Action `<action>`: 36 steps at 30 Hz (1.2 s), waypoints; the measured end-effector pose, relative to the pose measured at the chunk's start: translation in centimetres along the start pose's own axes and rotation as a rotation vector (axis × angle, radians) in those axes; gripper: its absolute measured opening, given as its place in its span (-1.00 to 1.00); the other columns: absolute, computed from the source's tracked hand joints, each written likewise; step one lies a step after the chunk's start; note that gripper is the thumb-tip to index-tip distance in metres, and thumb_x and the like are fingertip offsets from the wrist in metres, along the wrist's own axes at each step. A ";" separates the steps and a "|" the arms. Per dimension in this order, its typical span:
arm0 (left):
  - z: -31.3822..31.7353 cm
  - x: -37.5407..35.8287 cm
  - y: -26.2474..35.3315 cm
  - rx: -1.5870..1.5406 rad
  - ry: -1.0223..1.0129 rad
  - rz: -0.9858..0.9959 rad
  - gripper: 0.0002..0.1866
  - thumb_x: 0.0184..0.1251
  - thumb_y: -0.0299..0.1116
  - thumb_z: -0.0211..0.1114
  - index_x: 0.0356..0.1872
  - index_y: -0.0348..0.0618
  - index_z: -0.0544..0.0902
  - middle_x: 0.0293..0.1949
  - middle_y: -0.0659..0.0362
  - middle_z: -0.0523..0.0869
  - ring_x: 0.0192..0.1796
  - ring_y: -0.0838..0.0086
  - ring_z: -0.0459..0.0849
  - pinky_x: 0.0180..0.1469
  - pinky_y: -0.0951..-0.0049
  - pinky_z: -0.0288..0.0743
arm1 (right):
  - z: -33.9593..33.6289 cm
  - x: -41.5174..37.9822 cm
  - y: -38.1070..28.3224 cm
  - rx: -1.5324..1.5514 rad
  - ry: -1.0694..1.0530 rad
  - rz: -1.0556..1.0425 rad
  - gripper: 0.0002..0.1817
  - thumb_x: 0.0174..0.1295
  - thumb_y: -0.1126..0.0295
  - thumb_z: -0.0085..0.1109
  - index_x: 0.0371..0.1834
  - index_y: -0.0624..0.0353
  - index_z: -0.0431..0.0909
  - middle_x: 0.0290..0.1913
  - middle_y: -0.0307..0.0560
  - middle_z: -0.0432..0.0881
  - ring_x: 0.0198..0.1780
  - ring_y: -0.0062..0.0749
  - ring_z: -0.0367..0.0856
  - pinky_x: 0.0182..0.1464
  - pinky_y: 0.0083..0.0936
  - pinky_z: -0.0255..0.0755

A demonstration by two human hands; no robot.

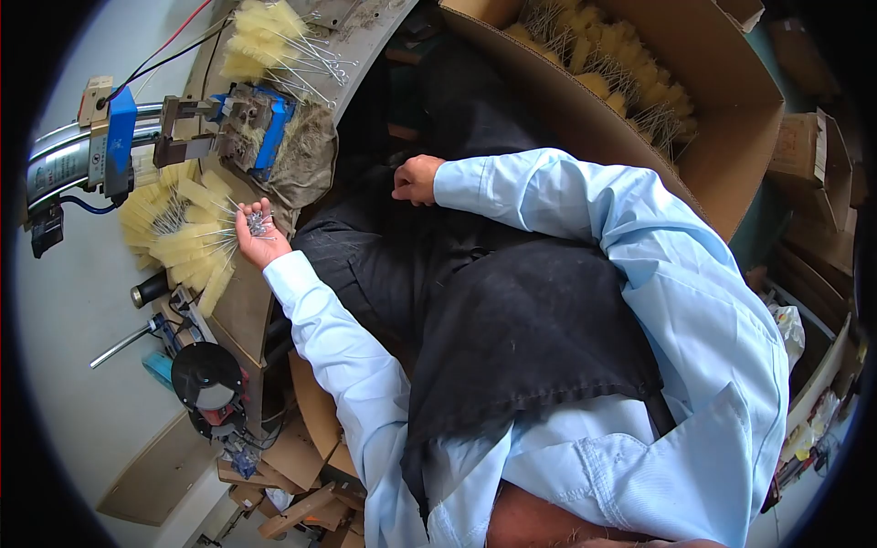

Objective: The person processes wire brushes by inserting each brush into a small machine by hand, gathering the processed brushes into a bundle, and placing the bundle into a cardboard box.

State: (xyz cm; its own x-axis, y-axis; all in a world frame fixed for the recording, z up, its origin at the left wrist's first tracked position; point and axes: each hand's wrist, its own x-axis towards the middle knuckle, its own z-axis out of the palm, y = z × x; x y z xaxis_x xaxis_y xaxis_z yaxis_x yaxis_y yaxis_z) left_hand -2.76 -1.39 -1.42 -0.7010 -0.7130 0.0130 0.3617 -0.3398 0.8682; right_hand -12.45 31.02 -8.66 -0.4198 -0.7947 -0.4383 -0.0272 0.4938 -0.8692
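My left hand (pixel 260 236) is palm up at the bench edge, its fingers curled round the looped wire ends of several yellow bristle brushes (pixel 203 239). Their bristle heads fan out to the left over the bench. Over my dark trousers, near my lap, my right hand (pixel 417 179) is closed; whether anything is inside it is hidden. Just above the left hand stands a blue and metal clamping fixture (pixel 265 132), with a crumpled, dusty cloth (pixel 306 169) hanging beside it. More yellow brushes (pixel 265 41) with wire handles lie on the bench beyond the fixture.
A pneumatic cylinder (pixel 68 164) with hoses points at the fixture from the left. A large cardboard box (pixel 731 169) full of yellow brushes stands at the upper right. A black round device (pixel 208 376) sits at the bench's near end, with cardboard pieces (pixel 297 452) below.
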 end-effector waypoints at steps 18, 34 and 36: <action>0.8 -0.8 0.0 -0.028 0.019 0.023 -0.77 0.45 -0.39 0.21 -0.05 -0.37 0.57 -0.28 0.10 0.65 -0.20 0.33 0.68 0.02 0.16 0.68 | 0.4 0.0 -0.6 -0.009 -0.001 0.033 -0.70 0.36 0.14 0.14 -0.18 0.15 0.68 -0.46 -0.15 0.71 -0.46 -0.35 0.70 -0.23 -0.37 0.60; 0.9 -0.9 0.1 -0.066 0.022 0.030 -0.79 0.49 -0.40 0.15 -0.05 -0.37 0.58 -0.28 0.14 0.63 -0.21 0.36 0.64 0.02 0.23 0.68 | 1.1 0.1 0.0 -0.036 0.020 0.031 -0.71 0.34 0.14 0.16 -0.25 0.15 0.67 -0.49 -0.17 0.70 -0.47 -0.32 0.69 -0.25 -0.33 0.58; 0.7 -1.0 0.1 -0.121 -0.013 0.041 -0.79 0.49 -0.40 0.14 -0.05 -0.37 0.57 -0.29 0.14 0.62 -0.22 0.36 0.63 0.03 0.23 0.67 | 1.5 0.2 0.2 -0.034 0.027 0.039 -0.71 0.34 0.14 0.16 -0.26 0.15 0.67 -0.49 -0.16 0.70 -0.47 -0.31 0.69 -0.25 -0.32 0.57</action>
State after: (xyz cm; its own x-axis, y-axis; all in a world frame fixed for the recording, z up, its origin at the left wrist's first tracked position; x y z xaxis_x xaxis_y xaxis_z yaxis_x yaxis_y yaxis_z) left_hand -2.44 -0.28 -1.05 -0.6915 -0.7203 0.0543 0.4612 -0.3824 0.8007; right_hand -11.14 30.45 -9.28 -0.4453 -0.7653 -0.4648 -0.0412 0.5360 -0.8432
